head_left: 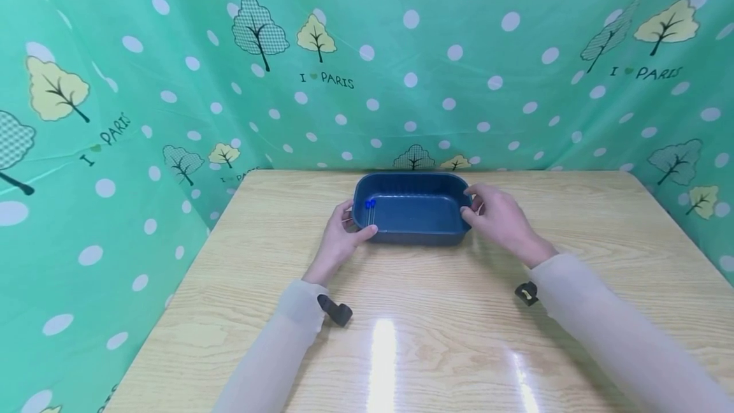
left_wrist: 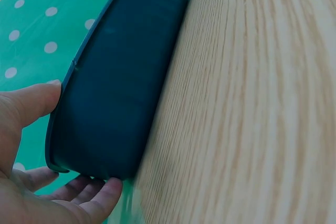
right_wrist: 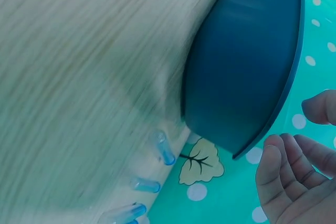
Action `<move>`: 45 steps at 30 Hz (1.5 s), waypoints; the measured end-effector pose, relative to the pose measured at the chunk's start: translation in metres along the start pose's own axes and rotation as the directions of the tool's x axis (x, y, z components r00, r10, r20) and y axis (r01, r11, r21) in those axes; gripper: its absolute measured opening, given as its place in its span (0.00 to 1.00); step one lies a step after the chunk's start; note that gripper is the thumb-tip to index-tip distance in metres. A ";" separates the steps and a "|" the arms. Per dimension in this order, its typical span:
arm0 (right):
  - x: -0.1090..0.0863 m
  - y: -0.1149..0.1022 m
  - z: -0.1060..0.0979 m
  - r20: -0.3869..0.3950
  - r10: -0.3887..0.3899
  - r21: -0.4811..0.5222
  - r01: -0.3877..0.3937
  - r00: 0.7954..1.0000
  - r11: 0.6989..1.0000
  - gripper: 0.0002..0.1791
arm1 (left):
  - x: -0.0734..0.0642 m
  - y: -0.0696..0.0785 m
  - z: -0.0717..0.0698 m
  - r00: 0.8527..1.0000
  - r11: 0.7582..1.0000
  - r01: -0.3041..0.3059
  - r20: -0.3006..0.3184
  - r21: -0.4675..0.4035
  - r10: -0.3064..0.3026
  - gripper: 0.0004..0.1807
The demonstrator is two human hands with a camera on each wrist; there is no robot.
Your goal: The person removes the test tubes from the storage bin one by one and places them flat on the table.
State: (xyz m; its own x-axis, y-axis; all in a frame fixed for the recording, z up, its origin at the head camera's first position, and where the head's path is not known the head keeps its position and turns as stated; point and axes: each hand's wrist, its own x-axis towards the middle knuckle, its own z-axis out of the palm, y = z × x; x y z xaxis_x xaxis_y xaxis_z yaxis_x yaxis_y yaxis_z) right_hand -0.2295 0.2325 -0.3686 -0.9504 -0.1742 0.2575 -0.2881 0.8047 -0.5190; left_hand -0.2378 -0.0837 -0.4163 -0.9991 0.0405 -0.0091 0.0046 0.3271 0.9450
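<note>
A dark blue rectangular bin (head_left: pixel 415 239) stands near the far edge of the wooden table. My left hand (head_left: pixel 339 241) holds its left end, thumb on the rim and fingers around the end wall, as the left wrist view also shows. My right hand (head_left: pixel 501 218) is at the bin's right end. In the right wrist view its loosely bent fingers (right_wrist: pixel 286 174) stand a little apart from the bin wall (right_wrist: pixel 244 61). Two thin clear pieces with blue ends (head_left: pixel 370 204) lie inside the bin at the left.
Several clear tubes with blue ends (right_wrist: pixel 147 184) lie near the table's edge in the right wrist view; I cannot find them in the head view. A green dotted curtain (head_left: pixel 413 107) hangs behind the table (head_left: pixel 275 209). Black wrist mounts (head_left: pixel 338 312) stick out from the sleeves.
</note>
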 end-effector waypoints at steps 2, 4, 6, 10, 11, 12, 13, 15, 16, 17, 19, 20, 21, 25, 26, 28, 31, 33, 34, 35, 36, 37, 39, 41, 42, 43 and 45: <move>0.001 -0.004 0.001 0.003 -0.003 -0.010 0.003 1.000 1.000 0.21 | 0.000 0.000 0.000 1.000 1.000 0.000 0.000 0.001 0.000 0.45; 0.001 -0.007 0.002 0.007 -0.004 -0.013 0.004 1.000 1.000 0.21 | 0.000 0.000 0.000 1.000 1.000 0.003 -0.002 0.003 -0.003 0.45; 0.003 -0.011 0.004 0.011 -0.002 -0.014 0.002 1.000 1.000 0.21 | 0.000 0.000 0.000 1.000 1.000 0.003 -0.002 0.003 -0.003 0.45; 0.005 -0.019 0.006 0.035 0.005 -0.010 -0.005 0.999 1.000 0.22 | -0.001 0.001 -0.001 1.000 1.000 0.000 -0.001 0.004 0.000 0.45; 0.005 -0.021 0.007 0.039 0.006 -0.010 -0.005 0.999 1.000 0.22 | -0.001 0.000 -0.001 1.000 1.000 -0.001 -0.001 0.005 0.001 0.45; 0.005 -0.022 0.008 0.045 0.004 -0.008 -0.003 0.999 1.000 0.22 | -0.001 0.000 -0.001 1.000 1.000 -0.001 -0.001 0.006 0.001 0.45; 0.006 -0.023 0.008 0.050 0.003 -0.007 -0.002 0.999 1.000 0.22 | -0.001 0.000 -0.001 1.000 1.000 -0.002 0.000 0.008 0.002 0.45; 0.006 -0.026 0.010 0.059 0.005 0.000 -0.005 0.998 1.000 0.22 | -0.001 0.000 -0.001 1.000 1.000 -0.003 0.000 0.011 0.003 0.45; 0.007 -0.027 0.011 0.065 0.006 0.005 -0.006 0.998 1.000 0.22 | -0.001 0.000 -0.001 1.000 1.000 -0.004 0.001 0.009 0.004 0.45; 0.007 -0.028 0.012 0.071 0.007 0.008 -0.007 0.997 1.000 0.22 | -0.001 0.000 -0.001 1.000 1.000 -0.005 0.002 0.010 0.005 0.45; 0.008 -0.030 0.014 0.081 0.008 0.014 -0.009 0.997 1.000 0.22 | -0.001 0.000 -0.001 1.000 1.000 -0.007 0.005 0.010 0.007 0.46; 0.008 -0.030 0.015 0.086 0.008 0.016 -0.009 0.996 1.000 0.22 | -0.001 0.000 -0.001 1.000 1.000 -0.006 0.005 0.009 0.006 0.46; 0.008 -0.031 0.016 0.088 0.005 0.017 -0.007 0.996 1.000 0.22 | -0.001 0.000 -0.001 1.000 1.000 -0.006 0.005 0.008 0.006 0.46; 0.010 -0.035 0.020 0.089 -0.018 0.022 0.016 0.996 1.000 0.21 | -0.001 0.000 0.000 1.000 1.000 -0.001 0.002 0.008 0.001 0.46; 0.011 -0.036 0.021 0.088 -0.025 0.021 0.023 0.996 1.000 0.21 | 0.000 0.000 0.000 1.000 1.000 0.000 0.001 0.008 0.000 0.45; 0.012 -0.038 0.023 0.089 -0.034 0.023 0.032 0.995 0.999 0.21 | 0.000 -0.001 0.000 1.000 1.000 -0.003 0.002 0.007 0.003 0.45; 0.013 -0.041 0.025 0.091 -0.035 0.017 0.034 0.995 0.999 0.21 | 0.000 -0.001 -0.001 1.000 1.000 -0.006 0.003 0.010 0.006 0.45; 0.014 -0.043 0.027 0.090 -0.033 0.013 0.032 0.995 0.999 0.21 | 0.000 -0.001 -0.001 1.000 1.000 -0.008 0.003 0.010 0.008 0.45; 0.014 -0.044 0.027 0.088 -0.035 0.012 0.034 0.996 0.999 0.21 | 0.000 -0.001 -0.001 1.000 1.000 -0.009 0.003 0.010 0.009 0.46; 0.014 -0.044 0.028 0.088 -0.036 0.016 0.034 0.995 0.999 0.21 | 0.000 0.000 -0.001 1.000 1.000 -0.009 0.002 0.011 0.009 0.46; 0.015 -0.045 0.028 0.087 -0.037 0.020 0.036 0.996 0.999 0.21 | 0.000 0.000 -0.001 1.000 1.000 -0.010 0.002 0.011 0.010 0.46; 0.015 -0.046 0.029 0.087 -0.040 0.024 0.038 0.995 0.999 0.21 | 0.000 0.000 -0.001 1.000 1.000 -0.009 0.000 0.012 0.009 0.46; 0.016 -0.047 0.031 0.090 -0.044 0.034 0.041 0.995 0.999 0.21 | 0.000 0.000 -0.001 1.000 1.000 -0.009 -0.002 0.013 0.009 0.46; 0.017 -0.049 0.033 0.096 -0.043 0.042 0.039 0.994 0.998 0.21 | 0.000 0.000 -0.001 1.000 1.000 -0.008 -0.002 0.015 0.008 0.46; 0.018 -0.050 0.033 0.099 -0.040 0.043 0.036 0.994 0.998 0.21 | 0.000 0.000 -0.001 1.000 1.000 -0.008 -0.002 0.017 0.008 0.46; 0.018 -0.050 0.034 0.104 -0.040 0.043 0.036 0.994 0.998 0.21 | 0.000 -0.001 -0.001 1.000 1.000 -0.008 -0.001 0.018 0.008 0.46; 0.019 -0.051 0.036 0.109 -0.039 0.050 0.034 0.993 0.998 0.21 | 0.000 -0.001 -0.001 1.000 1.000 -0.008 0.000 0.019 0.008 0.45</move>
State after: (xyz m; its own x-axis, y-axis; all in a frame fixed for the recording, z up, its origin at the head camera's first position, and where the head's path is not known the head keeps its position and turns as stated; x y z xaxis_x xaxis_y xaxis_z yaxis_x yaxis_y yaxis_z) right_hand -0.2369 0.1673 -0.3664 -0.9455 -0.2667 0.1870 -0.3257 0.7692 -0.5498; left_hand -0.2381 -0.0850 -0.4169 -0.9991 0.0434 -0.0020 0.0131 0.3444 0.9387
